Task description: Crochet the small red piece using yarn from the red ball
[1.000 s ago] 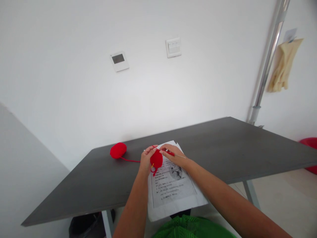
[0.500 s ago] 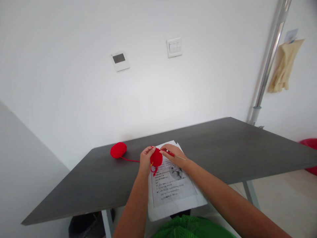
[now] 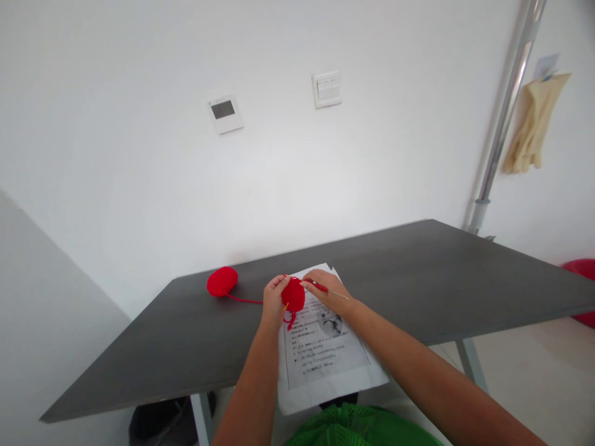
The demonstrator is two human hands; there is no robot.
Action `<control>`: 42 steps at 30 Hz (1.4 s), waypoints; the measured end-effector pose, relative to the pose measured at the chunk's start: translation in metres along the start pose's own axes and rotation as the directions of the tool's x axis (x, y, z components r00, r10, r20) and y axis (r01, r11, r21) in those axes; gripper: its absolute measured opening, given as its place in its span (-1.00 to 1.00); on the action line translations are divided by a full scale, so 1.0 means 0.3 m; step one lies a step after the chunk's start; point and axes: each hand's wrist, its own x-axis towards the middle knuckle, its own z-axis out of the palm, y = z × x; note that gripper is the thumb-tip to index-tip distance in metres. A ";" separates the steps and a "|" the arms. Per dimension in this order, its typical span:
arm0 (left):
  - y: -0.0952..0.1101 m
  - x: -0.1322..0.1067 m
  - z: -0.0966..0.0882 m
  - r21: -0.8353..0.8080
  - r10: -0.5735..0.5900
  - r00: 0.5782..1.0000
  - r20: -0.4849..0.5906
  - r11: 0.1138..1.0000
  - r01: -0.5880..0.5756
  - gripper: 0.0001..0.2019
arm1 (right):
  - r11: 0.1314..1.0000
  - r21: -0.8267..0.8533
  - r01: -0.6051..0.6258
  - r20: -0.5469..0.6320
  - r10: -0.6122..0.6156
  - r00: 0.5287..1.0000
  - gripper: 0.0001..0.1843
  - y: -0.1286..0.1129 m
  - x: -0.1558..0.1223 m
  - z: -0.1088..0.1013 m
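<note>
L hand (image 3: 274,296) has its grip on the round red yarn bit (image 3: 294,296), pinching its top L edge. R hand (image 3: 328,288) grip holds the hook (image 3: 320,287) w/ red on it, just beside the bit. Both are above the paper w/ print (image 3: 320,362) on the gray desk (image 3: 418,279). Red yarn ball (image 3: 222,282) sits L, w/ a strand (image 3: 244,301) to L hand.

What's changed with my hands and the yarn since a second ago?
On your left hand, the outstretched fingers have drawn back leftward to the red piece's edge. Your right hand still holds the red-handled tool; nothing was let go. The yarn ball and paper stayed put.
</note>
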 end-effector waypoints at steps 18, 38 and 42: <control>-0.008 0.007 -0.014 -0.049 -0.073 0.996 0.042 0.996 0.075 -0.78 | 0.998 0.041 0.049 0.029 -0.050 0.998 -0.75 -0.010 0.003 -0.013; 0.007 -0.011 -0.004 0.032 -0.101 0.991 0.085 0.995 0.099 -0.58 | 0.994 0.080 0.073 -0.020 -0.071 0.997 -0.81 -0.003 0.000 -0.005; 0.010 -0.016 -0.006 0.060 -0.093 0.985 0.147 0.995 0.085 -0.52 | 0.994 0.108 0.025 -0.027 -0.023 0.999 -0.83 -0.004 0.001 -0.001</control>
